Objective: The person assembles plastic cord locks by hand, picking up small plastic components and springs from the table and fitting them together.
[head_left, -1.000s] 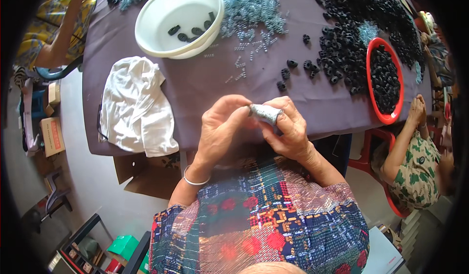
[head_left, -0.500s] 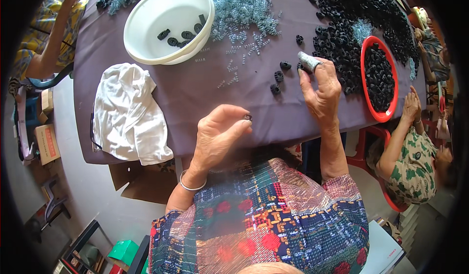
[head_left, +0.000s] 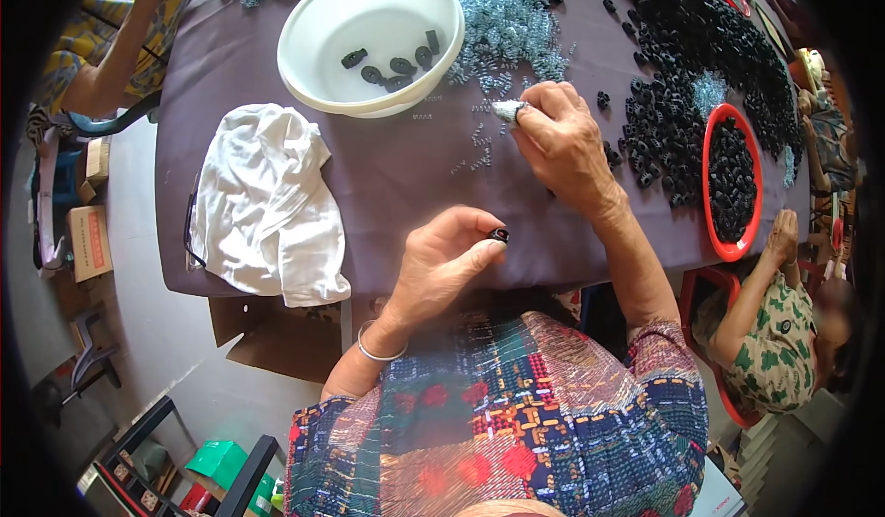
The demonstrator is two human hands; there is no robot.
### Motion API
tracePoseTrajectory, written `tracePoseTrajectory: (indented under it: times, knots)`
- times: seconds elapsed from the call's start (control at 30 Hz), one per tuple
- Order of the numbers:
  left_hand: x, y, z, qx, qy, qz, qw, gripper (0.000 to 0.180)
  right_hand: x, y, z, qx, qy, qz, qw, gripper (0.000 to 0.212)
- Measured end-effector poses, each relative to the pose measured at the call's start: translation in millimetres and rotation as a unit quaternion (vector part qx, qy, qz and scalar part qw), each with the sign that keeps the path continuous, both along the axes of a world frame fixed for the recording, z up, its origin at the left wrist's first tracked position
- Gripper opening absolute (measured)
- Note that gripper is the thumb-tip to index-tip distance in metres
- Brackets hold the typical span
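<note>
My left hand point(head_left: 442, 259) pinches a small black plastic part point(head_left: 499, 235) between thumb and forefinger, above the table's near edge. A round opening shows in the part's end. Over the table to the right, my right hand point(head_left: 564, 144) is bent with its fingers drawn together beside the loose small metal springs point(head_left: 481, 148). A whitish wrapping point(head_left: 507, 110) covers one of its fingertips. Whatever it may hold is hidden. Beyond lies a large heap of springs point(head_left: 512, 33). A white plastic bowl point(head_left: 300, 79) to the left has several black parts inside.
Piles of black parts point(head_left: 659, 130) cover the table's right side, next to a red basket point(head_left: 708, 185) full of them. A white cloth point(head_left: 267, 204) lies at left, partly over dark-framed glasses point(head_left: 191, 231). Other people sit left and right; a cardboard box point(head_left: 277, 337) stands below the edge.
My right hand has moved left, from the loose black parts to the springs. My left hand keeps its pinch on the black part. The whole view has shifted slightly.
</note>
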State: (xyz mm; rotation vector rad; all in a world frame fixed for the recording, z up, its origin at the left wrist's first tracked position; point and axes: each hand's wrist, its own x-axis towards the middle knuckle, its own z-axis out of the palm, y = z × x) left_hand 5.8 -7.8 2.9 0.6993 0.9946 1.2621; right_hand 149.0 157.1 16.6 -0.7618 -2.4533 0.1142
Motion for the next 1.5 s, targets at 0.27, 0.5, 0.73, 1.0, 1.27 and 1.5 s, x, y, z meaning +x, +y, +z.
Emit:
tracePoseTrajectory:
  times: [0.27,0.5,0.73,1.0,1.27,1.5]
  knots:
    - [-2,0,3,-0.038,-0.064,-0.005,0.997,0.021,-1,12,-2,-0.013,-0.061,0.032,0.998,0.008]
    - [3,3,2,0.000,-0.052,0.019,0.998,0.020,7,-13,13,0.001,0.044,0.043,0.998,0.012]
    - [11,2,2,-0.017,-0.013,0.066,0.998,0.018,38,-62,25,-0.450,0.148,0.055,0.879,0.017]
    - [14,0,0,0.020,0.053,0.057,0.997,0.018,37,-79,27,-0.357,0.133,0.042,0.924,0.020]
    - [16,-1,1,0.020,0.071,0.059,0.996,0.018,33,-90,30,-0.252,0.135,0.000,0.958,0.022]
    - [15,-1,-2,0.028,0.084,0.046,0.995,0.017,34,-93,29,-0.202,0.116,0.010,0.972,0.020]
